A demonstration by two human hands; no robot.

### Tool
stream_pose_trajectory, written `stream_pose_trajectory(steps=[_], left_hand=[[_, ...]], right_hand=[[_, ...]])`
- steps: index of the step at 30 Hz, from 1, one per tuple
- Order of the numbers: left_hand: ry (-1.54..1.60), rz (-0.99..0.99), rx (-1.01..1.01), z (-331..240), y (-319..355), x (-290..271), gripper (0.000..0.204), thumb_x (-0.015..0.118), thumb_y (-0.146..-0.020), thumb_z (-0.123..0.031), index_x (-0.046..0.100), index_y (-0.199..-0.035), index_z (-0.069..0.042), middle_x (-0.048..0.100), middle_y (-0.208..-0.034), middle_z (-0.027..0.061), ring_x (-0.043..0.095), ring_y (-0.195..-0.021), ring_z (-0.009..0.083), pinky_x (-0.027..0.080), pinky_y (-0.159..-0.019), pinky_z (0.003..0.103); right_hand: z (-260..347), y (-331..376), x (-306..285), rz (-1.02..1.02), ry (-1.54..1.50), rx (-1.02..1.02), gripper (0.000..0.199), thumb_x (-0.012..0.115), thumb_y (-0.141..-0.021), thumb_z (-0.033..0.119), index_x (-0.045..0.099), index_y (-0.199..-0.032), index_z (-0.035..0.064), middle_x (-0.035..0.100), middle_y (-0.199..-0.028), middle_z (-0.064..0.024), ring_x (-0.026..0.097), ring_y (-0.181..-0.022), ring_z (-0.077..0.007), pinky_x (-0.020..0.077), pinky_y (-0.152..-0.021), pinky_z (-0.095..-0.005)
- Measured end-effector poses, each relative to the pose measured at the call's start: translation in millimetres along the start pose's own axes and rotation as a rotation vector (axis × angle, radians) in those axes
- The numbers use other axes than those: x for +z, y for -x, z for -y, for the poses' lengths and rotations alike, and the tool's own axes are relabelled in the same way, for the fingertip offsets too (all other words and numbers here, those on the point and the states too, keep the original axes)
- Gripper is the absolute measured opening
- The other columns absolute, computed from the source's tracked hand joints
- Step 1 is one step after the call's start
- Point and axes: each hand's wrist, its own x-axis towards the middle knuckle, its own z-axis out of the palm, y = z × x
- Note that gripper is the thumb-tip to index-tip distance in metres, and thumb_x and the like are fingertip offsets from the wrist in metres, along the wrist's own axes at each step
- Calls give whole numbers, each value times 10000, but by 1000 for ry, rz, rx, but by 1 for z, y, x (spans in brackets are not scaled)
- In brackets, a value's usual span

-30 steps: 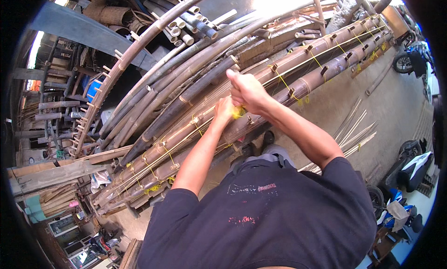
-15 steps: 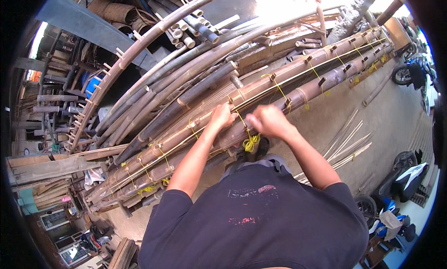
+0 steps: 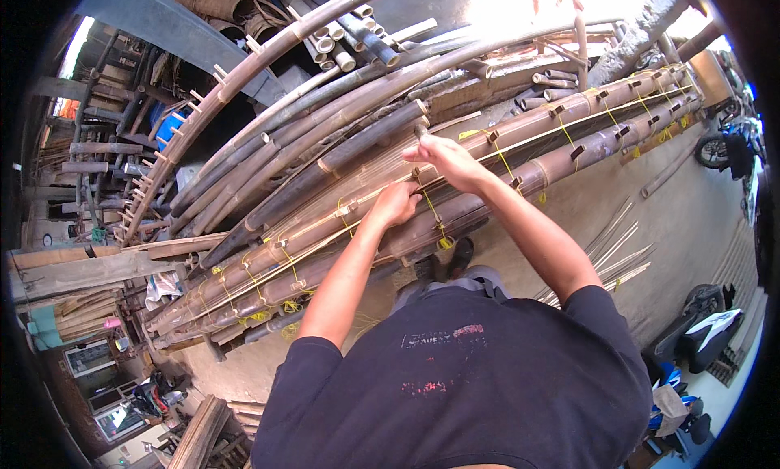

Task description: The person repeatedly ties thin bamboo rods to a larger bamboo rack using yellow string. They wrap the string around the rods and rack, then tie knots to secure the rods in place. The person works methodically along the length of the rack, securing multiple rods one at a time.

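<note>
Two long bamboo poles (image 3: 520,132) lie side by side, joined by yellow cords and short pegs, with thin split strips between them. My left hand (image 3: 396,203) is closed at the upper pole, its fingertips beside a dark peg and the top of a yellow cord (image 3: 434,211). What it pinches is hidden. My right hand (image 3: 452,162) lies above the same pole with its fingers stretched leftward. Just beyond those fingers shows the end of a short bamboo piece (image 3: 420,129); my hand covers the rest. A bundle of yellow cord (image 3: 446,242) hangs by the lower pole.
Curved dark bamboo poles (image 3: 349,103) are stacked beyond the work. A bowed pole with pegs (image 3: 231,75) arches at the left. Thin split strips (image 3: 617,258) lie on the floor to the right. Motorcycles (image 3: 707,331) stand at the far right.
My right hand has moved up and left from the lower pole to beyond the upper one, and its fingers have straightened. My left hand stays near the same peg. The view has shifted slightly.
</note>
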Motion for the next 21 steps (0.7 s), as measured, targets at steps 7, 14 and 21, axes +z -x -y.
stream_pose_trajectory(steps=[7,14,21], left_hand=[[12,-63,-24,-7,11,3,191,611,-911,-192,711,-1033,-84,686,-999,229,641,-986,425,495,-872,500],[38,-129,17,4,9,9,203,583,-923,-227,689,-1005,-74,679,-927,248,646,-898,454,508,-815,536],[44,-164,-24,14,7,16,222,588,-930,-215,698,-1066,-78,679,-983,239,638,-953,445,508,-846,510]], right_hand=[[44,-13,80,-419,-323,192,387,589,-998,381,434,-702,186,255,-523,77,245,-419,-90,321,-462,-306],[29,-68,69,-175,466,-158,552,577,-1000,363,504,-575,20,445,-491,3,402,-419,-129,340,-428,-349],[-2,-127,48,-144,815,-191,581,534,-994,428,613,-654,-37,515,-553,-227,443,-495,-297,406,-564,-490]])
